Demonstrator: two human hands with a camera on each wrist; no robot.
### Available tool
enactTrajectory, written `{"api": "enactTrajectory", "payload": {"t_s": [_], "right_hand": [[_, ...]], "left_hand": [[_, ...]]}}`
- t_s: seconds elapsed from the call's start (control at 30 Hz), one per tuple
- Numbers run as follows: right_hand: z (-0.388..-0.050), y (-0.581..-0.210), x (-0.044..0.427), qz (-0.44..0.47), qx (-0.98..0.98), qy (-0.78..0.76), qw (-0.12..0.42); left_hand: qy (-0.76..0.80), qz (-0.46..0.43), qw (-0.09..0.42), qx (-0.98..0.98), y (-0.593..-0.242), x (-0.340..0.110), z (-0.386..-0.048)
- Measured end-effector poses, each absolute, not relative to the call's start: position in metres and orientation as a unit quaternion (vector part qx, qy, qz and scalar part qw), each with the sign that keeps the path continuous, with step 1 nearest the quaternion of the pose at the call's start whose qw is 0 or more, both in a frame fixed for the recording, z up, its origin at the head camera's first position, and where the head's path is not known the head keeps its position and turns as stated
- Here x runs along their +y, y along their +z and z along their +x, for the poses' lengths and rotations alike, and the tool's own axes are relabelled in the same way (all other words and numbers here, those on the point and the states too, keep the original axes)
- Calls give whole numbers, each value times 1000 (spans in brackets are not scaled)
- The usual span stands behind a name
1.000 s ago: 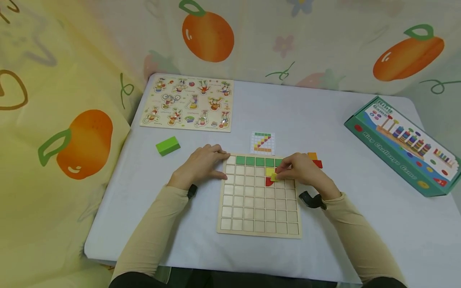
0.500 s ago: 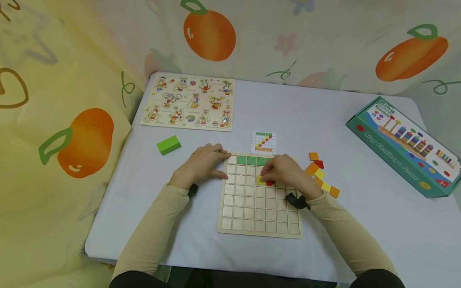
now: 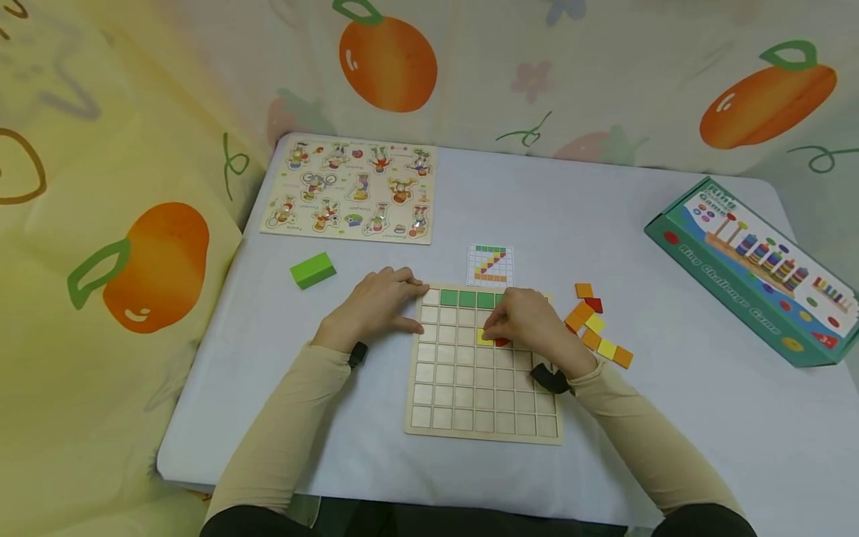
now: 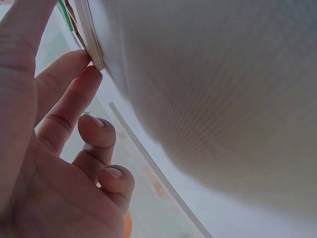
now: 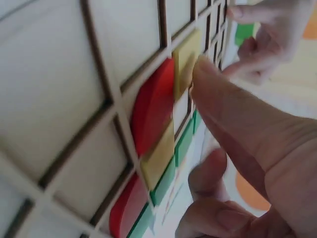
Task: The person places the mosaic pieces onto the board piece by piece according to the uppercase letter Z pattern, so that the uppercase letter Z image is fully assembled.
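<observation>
A wooden grid board [image 3: 483, 406] lies on the table, with green square tiles [image 3: 467, 299] along its top row. My right hand [image 3: 533, 324] is over the board, its thumb and fingertip at a yellow square tile [image 3: 484, 338] in the third row. Beside that tile, partly hidden by the hand, is a red tile [image 5: 153, 106] with a curved edge. In the right wrist view, another yellow tile [image 5: 157, 161] and another red tile [image 5: 128, 206] sit in nearby cells. My left hand [image 3: 376, 306] has thumb and fingertips touching the board's left edge, near its upper corner.
A pattern card [image 3: 490, 265] lies just beyond the board. Loose orange, yellow and red tiles [image 3: 597, 328] are scattered to its right. A green block [image 3: 313, 271] and a picture puzzle board [image 3: 349, 190] lie at the left; a game box [image 3: 751, 272] is at the right.
My right hand has moved left across the board, bringing the yellow tile to the cell left of the red one. It uncovered the loose tiles. The left hand has stayed put.
</observation>
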State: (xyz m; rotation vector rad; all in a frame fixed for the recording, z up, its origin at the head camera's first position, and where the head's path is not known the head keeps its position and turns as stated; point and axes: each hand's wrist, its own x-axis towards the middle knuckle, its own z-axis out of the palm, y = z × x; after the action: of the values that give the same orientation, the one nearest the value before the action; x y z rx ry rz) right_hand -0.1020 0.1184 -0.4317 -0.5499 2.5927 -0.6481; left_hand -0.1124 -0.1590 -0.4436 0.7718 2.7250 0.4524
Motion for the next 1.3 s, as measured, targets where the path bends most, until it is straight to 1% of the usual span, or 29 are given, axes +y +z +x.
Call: {"api": "enactTrajectory", "payload": {"t_s": [0.1,0.17,0.4,0.57,0.73,0.97,1.3], "right_hand": [[-102,-430,127,-204,928,-253,183],[-102,-428,135,-188,929,-267,174],[-105,-423,166,-96,941,-268,184],[-106,-418,186,-75,949,-247,179],[-106,-417,205,-43,951,-239,192],[-103,-420,234,-19,955,-232,182],[-105,-426,256,9,959,-225,172]], "left_hand": [[155,267,135,941,-444,-159,-112],[155,268,136,941,-443,-159,-112],[155,267,137,941,-441,-159,-111],[155,267,138,941,-441,-159,-111],[158,267,138,941,-442,-159,-111],[159,268,135,941,-444,-160,-111],[162,265,136,941,-444,-160,-112]]}}
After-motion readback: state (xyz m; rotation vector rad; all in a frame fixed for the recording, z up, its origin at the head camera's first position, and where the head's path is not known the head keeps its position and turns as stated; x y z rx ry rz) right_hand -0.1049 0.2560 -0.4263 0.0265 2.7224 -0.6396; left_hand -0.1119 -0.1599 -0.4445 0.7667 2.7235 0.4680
